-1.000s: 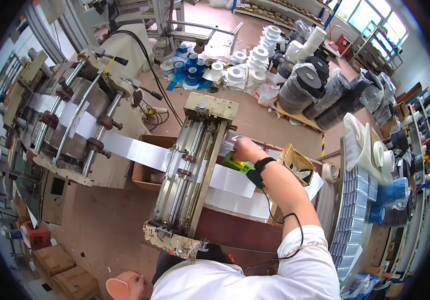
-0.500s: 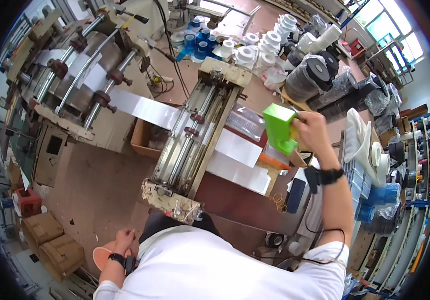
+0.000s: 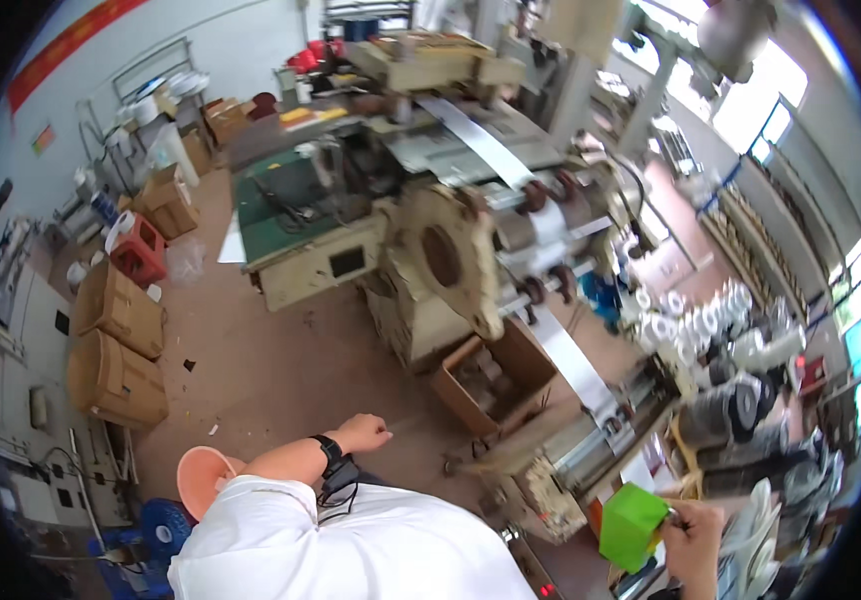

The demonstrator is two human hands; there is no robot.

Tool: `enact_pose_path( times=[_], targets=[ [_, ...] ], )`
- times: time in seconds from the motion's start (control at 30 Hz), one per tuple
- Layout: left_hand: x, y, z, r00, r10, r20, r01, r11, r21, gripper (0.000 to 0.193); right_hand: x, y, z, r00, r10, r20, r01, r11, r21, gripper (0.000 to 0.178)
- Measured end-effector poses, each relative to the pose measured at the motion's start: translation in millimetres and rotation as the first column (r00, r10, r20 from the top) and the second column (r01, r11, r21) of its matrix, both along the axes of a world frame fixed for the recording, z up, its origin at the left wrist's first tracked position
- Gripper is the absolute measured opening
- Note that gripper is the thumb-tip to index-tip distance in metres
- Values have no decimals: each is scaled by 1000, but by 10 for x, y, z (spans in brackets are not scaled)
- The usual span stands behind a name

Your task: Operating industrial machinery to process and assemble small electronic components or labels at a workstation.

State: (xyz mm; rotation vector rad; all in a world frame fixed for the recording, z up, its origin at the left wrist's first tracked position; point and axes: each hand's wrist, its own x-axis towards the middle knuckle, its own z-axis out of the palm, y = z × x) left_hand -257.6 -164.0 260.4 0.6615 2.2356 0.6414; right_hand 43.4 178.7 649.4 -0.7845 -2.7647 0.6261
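View swung left since earlier; my right hand now near right, gripping bright green boxy block. Left hand empty, fingers loosely curled.

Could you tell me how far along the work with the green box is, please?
Done: the bright green box is lifted clear of the beige roller machine. In hand: the right hand grips it at one edge. Left: it has not been set down anywhere; the left hand hangs empty above the brown floor.

Open carton on floor, between machine and roller frame.
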Motion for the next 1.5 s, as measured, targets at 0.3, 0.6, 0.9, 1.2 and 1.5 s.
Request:
enact_pose_path(
  times=[0.3, 0.6, 0.9, 1.2, 1.5],
  targets=[
    [-1047, -1338, 1376, 973, -57, 223, -94, 785, 612, 68, -3239, -2070, -202, 780, 624, 52, -601, 769, -216, 27],
    [-1436, -2742, 1715, 798, 590, 124, -295, 203, 934, 108, -5748, -4351, -902, 685, 698, -211, -641, 438, -631, 24],
    [-2250, -3749, 1683, 624, 648, 436, -569, -4, 822, 100, -6747, -5449, -1371, 533, 826, -184, -532, 159, -832, 39],
    [-3951, -4211, 1586, 713, 468, 523, -651, 165, 741, 104, -8034, -5520, -1744, 694, 709, -125, -438, 277, -855, 33],
    [-5438, -4437, 1317, 665, 114, 738, -733, 293, 614, 111, -8843, -5556, -2029, 901, 413, -130, -296, 368, -882, 31]
  ],
)
